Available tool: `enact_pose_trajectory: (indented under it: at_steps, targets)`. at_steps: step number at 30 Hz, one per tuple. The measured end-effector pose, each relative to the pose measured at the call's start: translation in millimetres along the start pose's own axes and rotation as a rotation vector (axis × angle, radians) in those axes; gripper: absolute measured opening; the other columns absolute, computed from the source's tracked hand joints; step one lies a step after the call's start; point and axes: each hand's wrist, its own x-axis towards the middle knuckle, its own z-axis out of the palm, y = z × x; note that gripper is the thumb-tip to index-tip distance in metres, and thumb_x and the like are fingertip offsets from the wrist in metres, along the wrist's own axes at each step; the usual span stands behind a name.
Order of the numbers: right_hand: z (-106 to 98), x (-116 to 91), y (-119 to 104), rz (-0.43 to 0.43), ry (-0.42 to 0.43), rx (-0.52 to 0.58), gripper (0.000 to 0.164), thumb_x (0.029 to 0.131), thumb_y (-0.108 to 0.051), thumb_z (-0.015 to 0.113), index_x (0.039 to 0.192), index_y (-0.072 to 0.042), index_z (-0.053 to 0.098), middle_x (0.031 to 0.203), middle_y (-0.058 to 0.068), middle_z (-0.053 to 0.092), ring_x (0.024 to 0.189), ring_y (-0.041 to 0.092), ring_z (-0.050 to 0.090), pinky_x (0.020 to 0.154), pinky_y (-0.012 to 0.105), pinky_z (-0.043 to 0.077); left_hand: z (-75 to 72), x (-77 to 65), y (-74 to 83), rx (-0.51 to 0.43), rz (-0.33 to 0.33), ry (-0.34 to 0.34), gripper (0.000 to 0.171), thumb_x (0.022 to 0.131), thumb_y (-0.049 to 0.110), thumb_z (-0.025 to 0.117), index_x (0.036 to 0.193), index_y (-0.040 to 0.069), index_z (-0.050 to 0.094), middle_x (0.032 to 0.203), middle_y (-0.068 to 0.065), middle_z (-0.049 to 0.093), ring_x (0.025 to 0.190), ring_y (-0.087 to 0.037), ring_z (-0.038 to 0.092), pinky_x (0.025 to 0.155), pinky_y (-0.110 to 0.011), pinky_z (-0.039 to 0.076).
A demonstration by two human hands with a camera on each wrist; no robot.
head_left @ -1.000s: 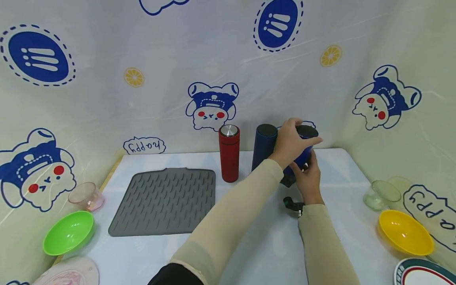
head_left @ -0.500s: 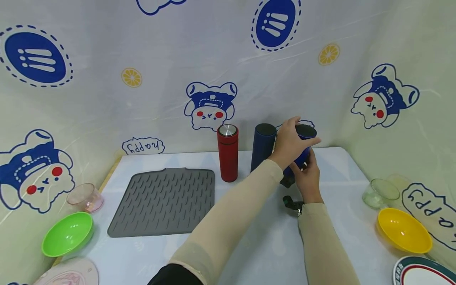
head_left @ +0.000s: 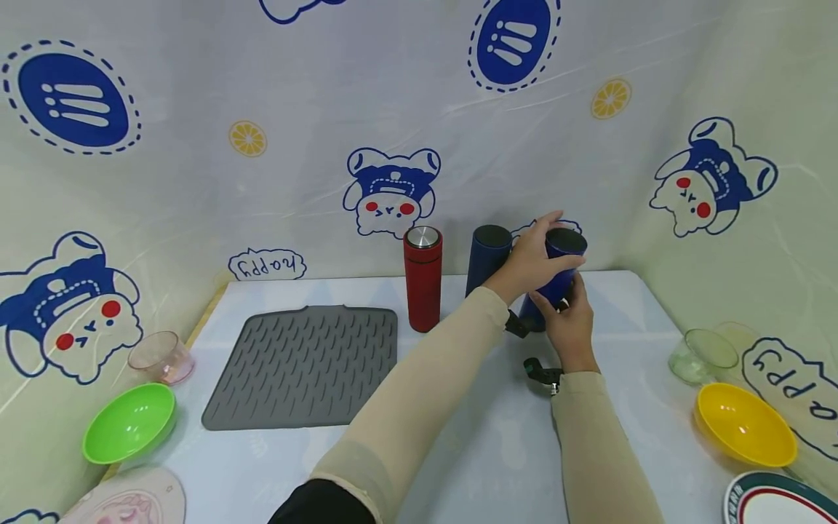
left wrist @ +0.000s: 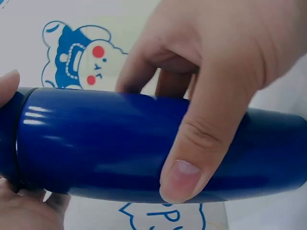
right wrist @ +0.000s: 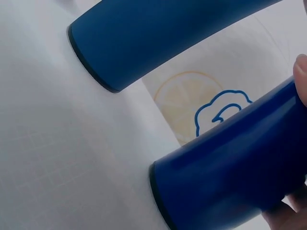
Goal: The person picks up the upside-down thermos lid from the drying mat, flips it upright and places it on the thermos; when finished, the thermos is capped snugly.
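Note:
Both hands are on a glossy blue thermos flask (head_left: 560, 282). My left hand (head_left: 527, 260) grips the flask's top end, with thumb and fingers spread around it. At the left edge of the left wrist view, its fingers hold the blue cap (left wrist: 8, 139) beyond a dark seam. My right hand (head_left: 572, 331) grips the flask body lower down; its thumb lies across the body in the left wrist view. The black-rimmed base shows in the right wrist view; whether it touches the table cannot be told. Beside it stands a darker blue thermos flask (right wrist: 144, 38).
A red thermos flask (head_left: 423, 291) with a steel-topped lid stands left. A grey drying mat (head_left: 308, 371) lies on the white table (head_left: 484, 451). Green bowl (head_left: 131, 422) and pink glass (head_left: 160, 358) sit left; yellow bowl (head_left: 746, 426), green glass (head_left: 700, 356) and rimmed plate (head_left: 779, 502) right.
My left hand has turned slightly at the top of the flask, its wrist shifting a little left. My right hand keeps its hold on the body.

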Motion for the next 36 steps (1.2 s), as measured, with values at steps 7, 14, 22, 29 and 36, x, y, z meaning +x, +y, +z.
enact_pose_trajectory:
  at_steps: [7,14,22,29,36]
  targets:
    - [1.3,-1.7,1.2,0.020,-0.025,0.052,0.077,0.086,-0.038,0.067,0.145,-0.045,0.018,0.147,-0.005,0.032,0.130,0.018,0.035,0.102,0.043,0.032,10.6,-2.2,-1.7,0.064,-0.030,0.140,0.088,0.072,0.046,0.078,0.144,0.026,0.032,0.130,0.009,0.045,0.111,-0.001,0.044,0.085,-0.017,0.043]
    - [0.7,1.4,-3.1,0.048,-0.043,0.033,0.078,0.086,-0.041,0.065,0.145,-0.044,0.015,0.148,-0.005,0.030,0.131,0.019,0.034,0.102,0.044,0.032,9.2,-3.6,2.3,0.106,-0.021,0.192,0.082,0.072,0.042,0.079,0.139,0.021,0.038,0.130,0.008,0.048,0.107,-0.001,0.049,0.082,-0.014,0.043]
    - [0.9,0.6,-2.0,-0.018,-0.013,0.020,0.082,0.082,-0.042,0.069,0.146,-0.038,0.019,0.144,0.000,0.038,0.126,0.021,0.041,0.101,0.044,0.034,-0.5,-0.9,-1.0,-0.012,-0.032,0.026,0.082,0.077,0.034,0.077,0.143,0.031,0.029,0.135,0.009,0.044,0.110,-0.003,0.049,0.086,-0.019,0.043]
    - [2.2,-2.0,3.0,-0.015,0.008,0.014,0.080,0.081,-0.043,0.070,0.145,-0.042,0.022,0.142,-0.001,0.040,0.125,0.019,0.043,0.100,0.043,0.036,1.2,-3.4,-0.7,0.071,-0.032,-0.003,0.088,0.079,0.038,0.074,0.148,0.032,0.020,0.141,0.010,0.037,0.119,-0.006,0.043,0.091,-0.025,0.042]
    - [1.7,-4.2,4.6,-0.178,0.098,-0.016,0.062,0.084,-0.032,0.070,0.138,-0.031,0.039,0.130,-0.001,0.052,0.116,0.016,0.050,0.092,0.043,0.044,-7.7,-23.8,32.3,0.382,0.174,-0.032,0.089,0.085,0.045,0.064,0.150,0.022,0.008,0.150,0.008,0.016,0.134,-0.004,0.009,0.108,-0.029,0.014]
